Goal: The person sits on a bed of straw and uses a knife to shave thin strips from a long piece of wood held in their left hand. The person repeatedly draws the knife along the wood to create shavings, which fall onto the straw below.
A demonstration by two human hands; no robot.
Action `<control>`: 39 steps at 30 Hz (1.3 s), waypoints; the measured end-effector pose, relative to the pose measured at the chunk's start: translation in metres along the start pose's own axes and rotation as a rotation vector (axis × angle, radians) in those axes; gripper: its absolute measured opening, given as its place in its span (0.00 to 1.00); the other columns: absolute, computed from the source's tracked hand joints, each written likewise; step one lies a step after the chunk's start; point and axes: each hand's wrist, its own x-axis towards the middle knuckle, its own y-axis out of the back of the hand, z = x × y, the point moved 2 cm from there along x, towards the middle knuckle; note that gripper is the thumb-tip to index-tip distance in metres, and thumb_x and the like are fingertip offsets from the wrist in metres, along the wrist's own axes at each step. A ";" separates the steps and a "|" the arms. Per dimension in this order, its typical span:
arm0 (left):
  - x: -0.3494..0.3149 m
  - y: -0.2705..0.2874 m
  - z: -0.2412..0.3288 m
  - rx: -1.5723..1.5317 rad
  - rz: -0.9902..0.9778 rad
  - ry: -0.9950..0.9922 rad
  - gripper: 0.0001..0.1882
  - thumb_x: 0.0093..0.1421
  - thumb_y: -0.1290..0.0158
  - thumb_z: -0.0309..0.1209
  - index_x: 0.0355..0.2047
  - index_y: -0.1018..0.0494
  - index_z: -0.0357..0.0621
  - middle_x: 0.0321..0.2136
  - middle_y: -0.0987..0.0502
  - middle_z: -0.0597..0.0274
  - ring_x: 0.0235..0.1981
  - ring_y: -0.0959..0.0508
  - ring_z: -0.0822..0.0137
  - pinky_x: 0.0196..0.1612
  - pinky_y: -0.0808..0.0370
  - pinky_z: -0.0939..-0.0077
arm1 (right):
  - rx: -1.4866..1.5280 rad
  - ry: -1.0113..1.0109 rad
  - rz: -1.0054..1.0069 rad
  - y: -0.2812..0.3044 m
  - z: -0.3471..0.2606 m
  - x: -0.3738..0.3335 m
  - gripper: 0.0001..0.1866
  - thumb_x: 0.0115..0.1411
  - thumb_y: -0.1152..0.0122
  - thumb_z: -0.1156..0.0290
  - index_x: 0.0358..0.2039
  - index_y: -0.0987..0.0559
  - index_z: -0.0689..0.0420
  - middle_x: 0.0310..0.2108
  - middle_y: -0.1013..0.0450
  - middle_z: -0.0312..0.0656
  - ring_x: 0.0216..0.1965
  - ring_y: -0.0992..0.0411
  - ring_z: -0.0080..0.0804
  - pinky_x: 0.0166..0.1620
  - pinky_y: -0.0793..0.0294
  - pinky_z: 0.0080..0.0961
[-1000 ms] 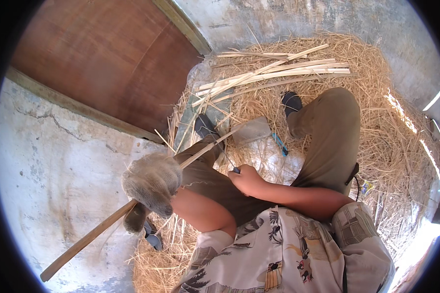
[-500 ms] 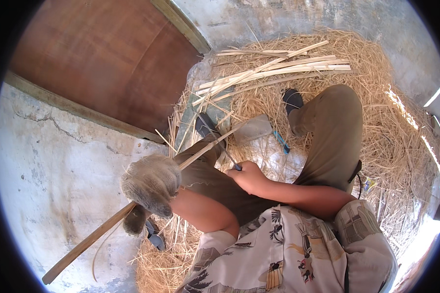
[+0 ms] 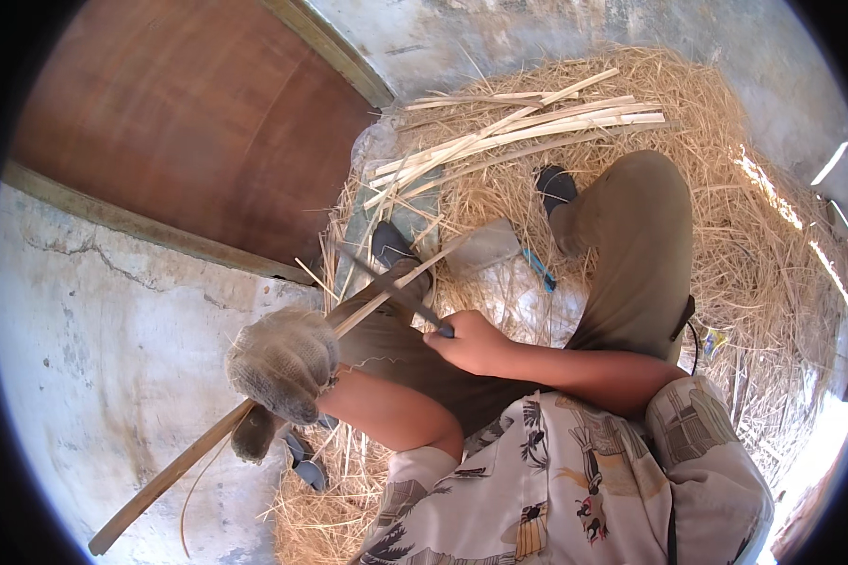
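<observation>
My left hand (image 3: 283, 369), in a grey knitted work glove, is closed around a long bamboo strip (image 3: 171, 476). The strip slants from the lower left up across my lap, its far end above my leg. A thin curled shaving (image 3: 190, 499) hangs near its lower part. In my bare right hand (image 3: 474, 345) is the dark handle of a long knife (image 3: 393, 292). Its blade points up and left, crossing the strip in the picture; whether it touches the strip I cannot tell.
A bundle of pale split strips (image 3: 528, 132) lies on straw and shavings (image 3: 669, 104) beyond my feet. Near my shoes are a flat grey block (image 3: 483, 247) and a blue-handled tool (image 3: 540, 270). A cracked wall (image 3: 94, 358) and a brown door panel (image 3: 217, 141) stand at the left.
The knife blade has swung to the left and now shows its broader side. Both hands have moved little; the strip stays in the left one.
</observation>
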 end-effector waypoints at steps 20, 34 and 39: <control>0.000 -0.002 0.005 0.081 0.226 0.014 0.27 0.58 0.42 0.54 0.17 0.35 0.47 0.07 0.38 0.71 0.05 0.42 0.77 0.06 0.44 0.82 | 0.395 0.039 0.092 -0.005 0.019 0.005 0.23 0.64 0.44 0.59 0.18 0.26 0.64 0.14 0.30 0.45 0.17 0.29 0.33 0.23 0.31 0.35; -0.006 -0.001 0.006 0.309 0.518 -0.059 0.30 0.64 0.53 0.64 0.24 0.32 0.48 0.09 0.37 0.73 0.07 0.41 0.78 0.10 0.43 0.82 | 0.468 -0.442 -0.159 0.001 0.029 0.007 0.23 0.61 0.41 0.55 0.17 0.27 0.61 0.09 0.36 0.39 0.08 0.37 0.31 0.14 0.35 0.31; -0.007 0.000 0.010 0.365 0.509 -0.018 0.31 0.64 0.53 0.63 0.24 0.32 0.47 0.09 0.37 0.73 0.07 0.41 0.78 0.11 0.43 0.82 | 0.310 -0.441 -0.140 0.013 0.002 0.002 0.22 0.60 0.41 0.56 0.19 0.26 0.62 0.13 0.33 0.42 0.09 0.35 0.33 0.15 0.34 0.33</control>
